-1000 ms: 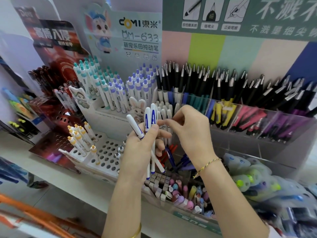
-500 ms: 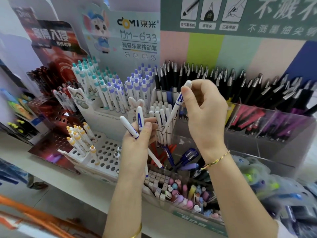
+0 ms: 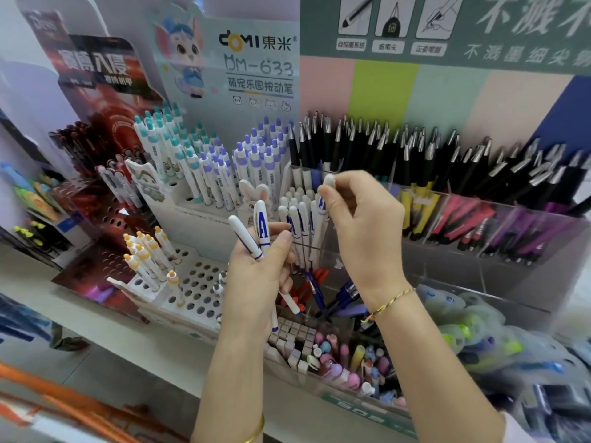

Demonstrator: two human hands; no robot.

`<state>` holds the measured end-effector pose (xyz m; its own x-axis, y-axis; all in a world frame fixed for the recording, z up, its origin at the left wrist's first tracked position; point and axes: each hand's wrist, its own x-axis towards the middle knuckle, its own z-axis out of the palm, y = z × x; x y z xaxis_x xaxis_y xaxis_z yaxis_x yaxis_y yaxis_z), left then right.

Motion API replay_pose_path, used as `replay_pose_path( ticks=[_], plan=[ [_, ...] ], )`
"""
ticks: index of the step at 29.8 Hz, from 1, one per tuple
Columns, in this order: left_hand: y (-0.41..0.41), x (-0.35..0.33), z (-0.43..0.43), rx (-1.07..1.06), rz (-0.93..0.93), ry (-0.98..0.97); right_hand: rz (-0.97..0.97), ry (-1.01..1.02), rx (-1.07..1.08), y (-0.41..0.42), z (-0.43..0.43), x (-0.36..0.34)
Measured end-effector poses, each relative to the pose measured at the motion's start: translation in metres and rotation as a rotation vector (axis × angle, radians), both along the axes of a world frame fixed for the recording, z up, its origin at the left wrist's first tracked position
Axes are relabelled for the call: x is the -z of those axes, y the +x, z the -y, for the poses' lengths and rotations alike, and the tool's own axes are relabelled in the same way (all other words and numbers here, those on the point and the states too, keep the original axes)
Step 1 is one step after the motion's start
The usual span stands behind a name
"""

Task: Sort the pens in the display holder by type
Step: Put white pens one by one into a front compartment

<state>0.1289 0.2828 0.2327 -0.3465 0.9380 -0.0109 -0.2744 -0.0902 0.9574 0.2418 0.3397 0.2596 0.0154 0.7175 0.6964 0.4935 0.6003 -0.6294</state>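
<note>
Head view: left hand grip clamped round two white pens, caps up, fanned above the fist, tips poking out below. Right hand grip pinches a single pen at its cap. Its body hangs below the grip, beside the standing pens in the clear holder.

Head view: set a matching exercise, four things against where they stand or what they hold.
Column 1
1. left hand
2. right hand
3. black-topped pens
4. yellow-topped pens

Column 2
a. stand in the perforated white stand
b. grips two white pens
c. stand in the clear holder
d. pinches the top of one white pen

Pairs: 1-b, 2-d, 3-c, 4-a
</note>
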Motion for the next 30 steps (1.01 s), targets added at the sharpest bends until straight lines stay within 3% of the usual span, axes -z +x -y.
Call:
replay_pose_path(
  ticks=[4, 9, 15, 20, 26, 30],
  plan=[
    [0.000, -0.001, 0.000, 0.003, -0.021, -0.017, 0.045, -0.144, -0.025, -0.001, 0.000, 0.019],
    [-0.003, -0.005, 0.002, 0.089, 0.013, -0.024, 0.245, -0.209, 0.083, -0.003, 0.000, 0.036],
    [-0.002, -0.009, 0.005, 0.207, -0.044, -0.031, -0.043, -0.241, -0.054, 0.005, 0.004, 0.007],
    [0.005, -0.011, 0.004, 0.264, -0.144, -0.041, -0.021, -0.413, -0.342, 0.007, 0.009, -0.007],
    [0.000, -0.008, -0.001, 0.019, -0.038, -0.012, -0.316, -0.128, -0.117, 0.010, 0.002, -0.016],
    [-0.005, -0.009, -0.001, -0.084, -0.004, -0.011, -0.248, 0.025, 0.005, 0.009, 0.000, -0.014]
  ],
)
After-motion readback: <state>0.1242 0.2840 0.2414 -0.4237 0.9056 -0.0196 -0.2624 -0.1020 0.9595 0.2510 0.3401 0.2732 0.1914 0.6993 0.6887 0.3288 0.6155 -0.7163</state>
